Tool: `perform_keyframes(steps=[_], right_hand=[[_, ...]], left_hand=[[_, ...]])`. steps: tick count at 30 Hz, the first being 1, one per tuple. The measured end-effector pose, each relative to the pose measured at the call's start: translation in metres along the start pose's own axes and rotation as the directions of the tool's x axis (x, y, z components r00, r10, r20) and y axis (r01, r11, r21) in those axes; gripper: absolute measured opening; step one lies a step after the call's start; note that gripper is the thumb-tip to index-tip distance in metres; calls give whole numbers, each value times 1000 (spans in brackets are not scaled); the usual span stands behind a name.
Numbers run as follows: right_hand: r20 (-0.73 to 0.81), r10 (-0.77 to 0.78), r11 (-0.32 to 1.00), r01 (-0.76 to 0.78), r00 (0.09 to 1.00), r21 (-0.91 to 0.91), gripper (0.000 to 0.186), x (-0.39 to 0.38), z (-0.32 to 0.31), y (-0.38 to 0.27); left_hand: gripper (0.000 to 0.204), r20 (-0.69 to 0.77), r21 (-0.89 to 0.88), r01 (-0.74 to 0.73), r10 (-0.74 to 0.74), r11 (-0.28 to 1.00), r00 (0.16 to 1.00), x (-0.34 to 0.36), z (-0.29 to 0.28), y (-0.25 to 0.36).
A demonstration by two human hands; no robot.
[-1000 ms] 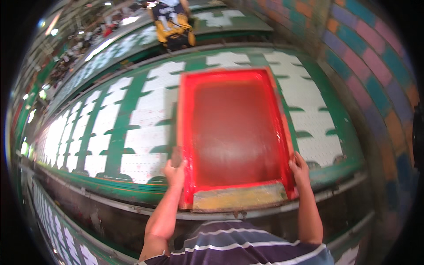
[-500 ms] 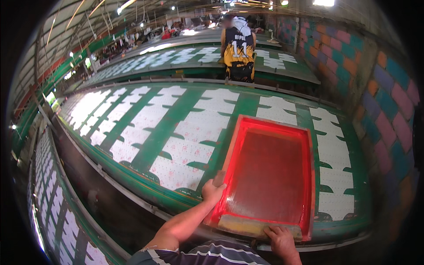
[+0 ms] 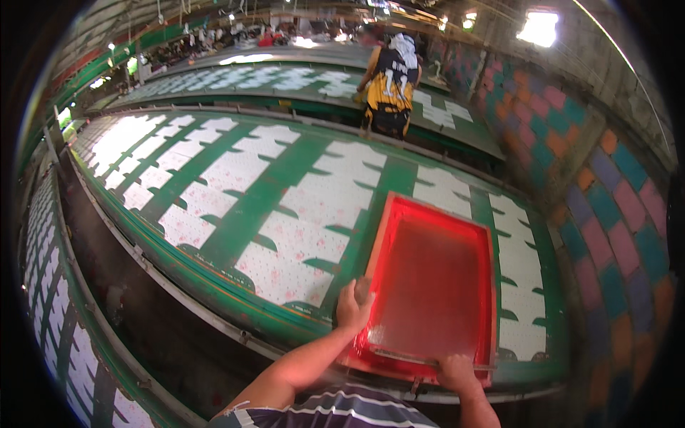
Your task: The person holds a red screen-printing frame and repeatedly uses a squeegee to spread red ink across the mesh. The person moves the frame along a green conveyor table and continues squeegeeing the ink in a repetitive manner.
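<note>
A red-stained screen printing frame (image 3: 489,299) lies on the long green table (image 3: 246,207), over part of the white fabric pieces. My left hand (image 3: 354,307) is closed around the frame's left side, near a small brown block (image 3: 364,288). Inside the near end of the frame, my right hand (image 3: 457,372) grips a squeegee (image 3: 403,357), seen as a thin bar across the width. Its lower part is hard to make out. Red ink coats the inner edges, and the mesh (image 3: 434,285) looks dark red.
Rows of white patterned fabric pieces (image 3: 292,235) cover the table. Another fabric-covered table (image 3: 53,299) runs along the left, beyond a dark gap. A person (image 3: 391,89) stands at a farther table. A painted block wall (image 3: 606,242) borders the right side.
The squeegee has turned from lying broad side up to showing a thin edge, with my right hand now on top of it. My left hand stays on the frame. The view has shifted.
</note>
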State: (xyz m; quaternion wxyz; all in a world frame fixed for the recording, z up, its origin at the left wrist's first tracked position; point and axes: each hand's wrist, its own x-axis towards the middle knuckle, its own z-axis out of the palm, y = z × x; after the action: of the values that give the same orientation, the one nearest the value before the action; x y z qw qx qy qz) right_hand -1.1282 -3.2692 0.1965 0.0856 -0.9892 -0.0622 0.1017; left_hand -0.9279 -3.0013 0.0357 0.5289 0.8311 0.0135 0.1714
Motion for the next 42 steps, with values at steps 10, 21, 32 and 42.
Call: perform_keyframes(steps=[10, 21, 32, 42], right_hand=[[-125, 17, 1000, -19, 992, -19, 46, -25, 39, -25], [-319, -89, 989, 46, 944, -140, 48, 19, 60, 0], [-397, -161, 977, 87, 903, -196, 41, 231, 15, 107], [-455, -161, 974, 65, 876, -218, 31, 425, -24, 204]], left_hand=[[66, 35, -152, 27, -22, 988, 999, -2, -1, -9], [64, 98, -205, 85, -66, 975, 993, 0, -3, -8], [55, 114, -152, 137, -120, 979, 986, 1, -12, 13], [45, 27, -19, 218, -217, 976, 976, -2, -9, 20]])
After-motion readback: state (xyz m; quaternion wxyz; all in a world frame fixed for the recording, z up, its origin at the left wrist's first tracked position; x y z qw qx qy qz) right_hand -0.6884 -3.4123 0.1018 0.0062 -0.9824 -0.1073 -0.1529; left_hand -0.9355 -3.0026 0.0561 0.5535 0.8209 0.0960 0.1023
